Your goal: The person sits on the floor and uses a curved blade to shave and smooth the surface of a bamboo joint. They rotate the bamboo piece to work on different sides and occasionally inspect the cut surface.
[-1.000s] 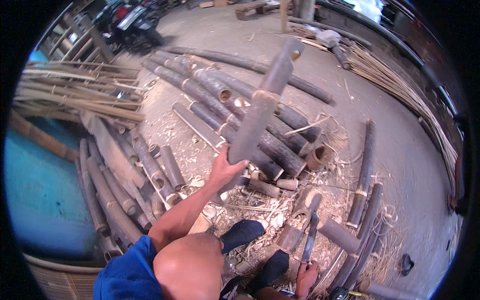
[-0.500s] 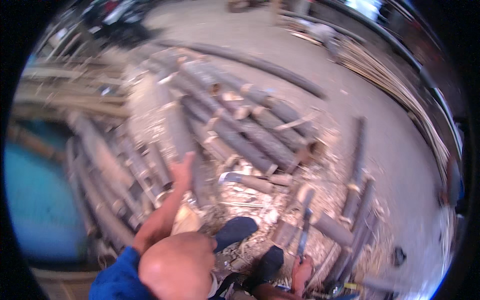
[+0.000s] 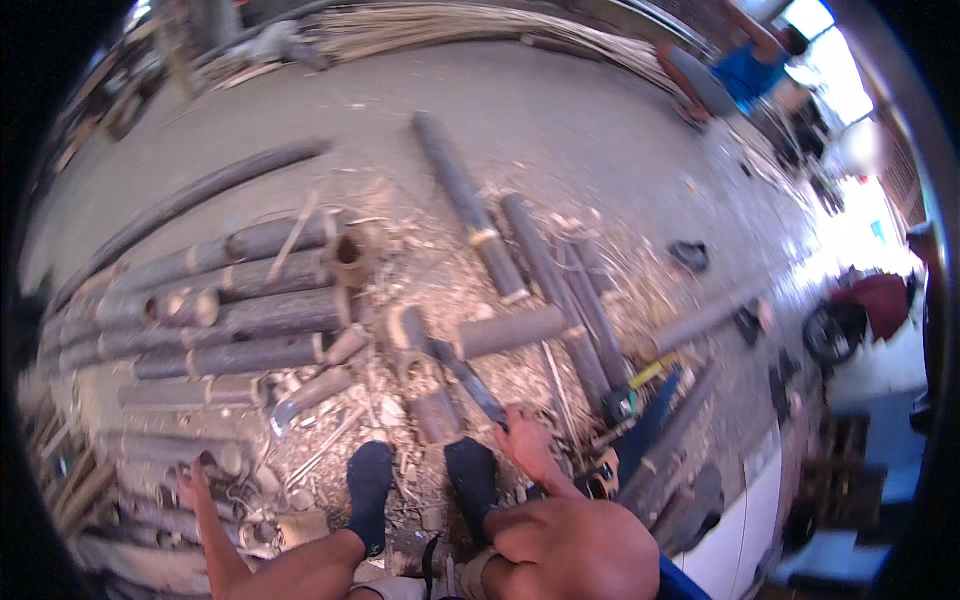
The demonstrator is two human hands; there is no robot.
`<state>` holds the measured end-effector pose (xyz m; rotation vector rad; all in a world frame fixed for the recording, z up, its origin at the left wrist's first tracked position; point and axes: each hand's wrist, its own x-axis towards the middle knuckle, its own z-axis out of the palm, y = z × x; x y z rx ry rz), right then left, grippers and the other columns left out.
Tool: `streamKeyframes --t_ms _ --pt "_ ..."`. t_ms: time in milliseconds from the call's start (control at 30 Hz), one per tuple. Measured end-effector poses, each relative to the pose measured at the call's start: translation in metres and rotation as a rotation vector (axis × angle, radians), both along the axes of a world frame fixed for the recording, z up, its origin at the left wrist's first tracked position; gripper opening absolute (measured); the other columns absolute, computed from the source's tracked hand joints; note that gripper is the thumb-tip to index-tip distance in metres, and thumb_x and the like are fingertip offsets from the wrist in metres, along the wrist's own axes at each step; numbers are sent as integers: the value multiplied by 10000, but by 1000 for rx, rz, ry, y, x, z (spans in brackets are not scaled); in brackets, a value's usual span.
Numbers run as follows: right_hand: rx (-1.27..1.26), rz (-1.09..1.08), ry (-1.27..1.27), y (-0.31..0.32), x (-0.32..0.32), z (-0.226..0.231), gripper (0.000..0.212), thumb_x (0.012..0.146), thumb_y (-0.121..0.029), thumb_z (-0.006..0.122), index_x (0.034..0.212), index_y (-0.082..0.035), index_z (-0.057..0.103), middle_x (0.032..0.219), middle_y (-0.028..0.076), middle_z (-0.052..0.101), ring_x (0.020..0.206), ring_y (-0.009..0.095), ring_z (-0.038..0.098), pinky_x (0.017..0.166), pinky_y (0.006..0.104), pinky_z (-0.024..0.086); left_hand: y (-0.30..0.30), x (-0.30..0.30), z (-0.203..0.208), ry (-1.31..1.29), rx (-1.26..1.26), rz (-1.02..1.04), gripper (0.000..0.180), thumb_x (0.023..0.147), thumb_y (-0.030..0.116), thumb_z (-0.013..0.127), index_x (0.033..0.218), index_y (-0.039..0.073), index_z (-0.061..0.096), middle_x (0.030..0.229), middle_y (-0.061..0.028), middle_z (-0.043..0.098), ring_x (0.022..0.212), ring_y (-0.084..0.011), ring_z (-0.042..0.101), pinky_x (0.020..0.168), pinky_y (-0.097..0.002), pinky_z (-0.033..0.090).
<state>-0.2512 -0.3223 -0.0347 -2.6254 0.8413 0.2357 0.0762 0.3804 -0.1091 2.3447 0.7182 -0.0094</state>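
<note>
My left hand (image 3: 190,484), slightly blurred, reaches to the near side of a bamboo pole (image 3: 150,447) at the lower left. Its thumb and fingers are apart; whether it touches the pole is unclear. In my right hand (image 3: 527,440) is the near end of a long, dark-bladed knife (image 3: 465,378), fingers closed round it. The blade points away and to the left, beside a short bamboo piece (image 3: 437,416). A curved-bladed hand tool with a wooden handle (image 3: 318,388) lies on the shavings between my hands.
Cut bamboo poles (image 3: 270,315) lie stacked at left. More poles (image 3: 560,270) and a crosswise piece (image 3: 512,331) lie ahead to the right. A tape measure (image 3: 619,404) and blue-bladed handsaw (image 3: 650,425) are right of my hand. Another person (image 3: 745,75) sits far right.
My view has swung to the right, so the bamboo stack now appears farther left. The knife stays in my right hand. My left hand remains near the same pole.
</note>
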Motion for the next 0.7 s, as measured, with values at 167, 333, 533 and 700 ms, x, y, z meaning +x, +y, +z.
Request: streamKeyframes --t_ms 167,333,533,700 --pt "20 -6 -12 1 -6 2 491 902 -326 694 1256 -15 557 1127 217 643 1053 412 649 860 527 538 -35 -20 5 25 256 -131 918 893 561 719 1516 -49 431 1448 -300 539 1275 -399 577 1073 -471 438" --pt "54 -42 -34 5 -10 4 432 886 -286 705 1172 5 563 1109 232 631 1087 405 637 904 525 527 -70 -41 23 -113 407 -280 830 934 526 679 1485 -52 454 1442 -301 533 1298 -423 548 1092 -515 417" --pt "107 -127 -139 18 -27 4 416 885 -248 703 1203 -19 561 1185 221 609 1123 417 610 937 518 509 -120 -62 41 -145 460 -367 758 929 494 694 1446 -26 500 1427 -285 539 1304 -419 535 1105 -508 407" --pt "103 -144 -166 27 -47 -24 492 843 -258 749 1249 -43 574 1191 197 609 1154 393 593 950 510 505 -134 -91 75 -130 348 -441 700 925 466 707 1414 -4 539 1415 -271 543 1308 -416 524 1115 -502 399"
